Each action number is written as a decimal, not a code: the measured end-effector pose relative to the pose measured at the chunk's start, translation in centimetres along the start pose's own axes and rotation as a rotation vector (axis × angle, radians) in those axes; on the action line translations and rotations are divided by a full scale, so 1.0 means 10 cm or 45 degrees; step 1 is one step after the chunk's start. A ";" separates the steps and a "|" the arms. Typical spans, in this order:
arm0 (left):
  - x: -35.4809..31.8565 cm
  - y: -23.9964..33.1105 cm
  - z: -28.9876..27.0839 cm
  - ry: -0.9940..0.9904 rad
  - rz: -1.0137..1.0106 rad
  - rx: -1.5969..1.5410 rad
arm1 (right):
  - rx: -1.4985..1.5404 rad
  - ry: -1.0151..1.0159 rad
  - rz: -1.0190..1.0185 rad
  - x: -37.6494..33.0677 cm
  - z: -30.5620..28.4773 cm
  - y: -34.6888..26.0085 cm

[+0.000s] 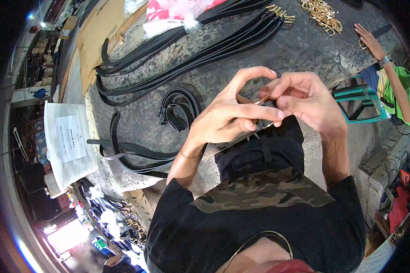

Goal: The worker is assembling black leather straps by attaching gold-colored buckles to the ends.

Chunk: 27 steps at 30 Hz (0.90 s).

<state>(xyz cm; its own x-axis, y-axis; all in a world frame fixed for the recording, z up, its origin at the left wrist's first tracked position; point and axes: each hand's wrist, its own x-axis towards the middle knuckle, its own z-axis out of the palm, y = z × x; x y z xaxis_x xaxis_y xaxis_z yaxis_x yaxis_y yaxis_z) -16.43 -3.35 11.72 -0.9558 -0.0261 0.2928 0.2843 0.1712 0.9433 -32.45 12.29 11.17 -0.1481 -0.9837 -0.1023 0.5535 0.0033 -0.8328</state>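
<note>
Both hands meet above the near edge of the table, in front of my body. My left hand [228, 111] grips a gold-coloured belt buckle [262, 100] that its fingers partly cover. From the other side my right hand [307, 98] pinches the same piece between thumb and fingertips. Whether a strap is joined to the buckle is hidden by the fingers. To the left of my left hand a coiled black belt strap [180, 93] lies on the table. More loose black straps [136, 152] curve beside my left forearm.
Long black straps [191, 66] lie bundled across the mottled table [241, 50], some with gold buckles [280, 13]. A heap of gold buckles [322, 16] sits farther back. Another person's hand [370, 41] rests at the far right, near a green stool [362, 102]. A labelled white sheet [70, 141] stands left.
</note>
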 end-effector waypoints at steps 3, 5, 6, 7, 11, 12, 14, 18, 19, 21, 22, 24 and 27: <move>-0.01 -0.01 0.03 0.002 0.105 0.148 | -0.044 -0.006 -0.005 0.01 0.00 -0.02; -0.06 -0.10 0.10 0.170 0.150 -0.085 | -0.042 -0.031 0.030 0.01 0.01 0.00; -0.08 -0.11 0.15 0.243 0.109 -0.217 | -0.077 0.015 -0.065 0.03 0.02 0.01; -0.08 -0.11 0.16 0.272 0.100 -0.209 | -0.112 0.060 -0.159 0.05 0.04 0.01; -0.12 -0.09 0.09 0.201 -0.006 0.087 | -0.371 0.161 -0.199 0.06 0.15 -0.08; -0.12 -0.09 0.07 0.205 -0.004 0.084 | -0.534 0.200 -0.238 0.05 0.16 -0.07; -0.11 -0.09 0.04 0.197 -0.065 0.114 | -0.701 0.237 -0.275 0.03 0.18 -0.07; -0.11 -0.04 0.00 0.225 -0.029 0.237 | -0.467 0.169 -0.106 0.03 0.17 -0.08; -0.11 -0.04 -0.01 0.229 -0.028 0.243 | -0.361 0.051 -0.109 0.03 0.16 -0.08; -0.10 -0.08 -0.04 0.151 0.009 0.435 | -0.418 0.065 -0.161 0.02 0.18 -0.03; -0.10 -0.10 -0.04 0.151 0.007 0.433 | -0.474 0.084 -0.211 0.02 0.19 0.00; -0.09 -0.14 -0.03 0.157 0.095 0.601 | -0.489 0.133 -0.240 0.03 0.19 0.03; -0.05 -0.11 0.22 0.581 -0.045 0.064 | -0.518 0.154 -0.240 0.02 0.19 0.00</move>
<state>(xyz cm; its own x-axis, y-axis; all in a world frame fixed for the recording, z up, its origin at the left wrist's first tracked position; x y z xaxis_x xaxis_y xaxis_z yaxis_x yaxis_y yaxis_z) -16.41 -1.32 10.20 -0.8310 -0.4617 0.3103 0.2375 0.2099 0.9484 -30.97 11.72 12.20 -0.3232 -0.9459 0.0285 0.1448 -0.0792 -0.9863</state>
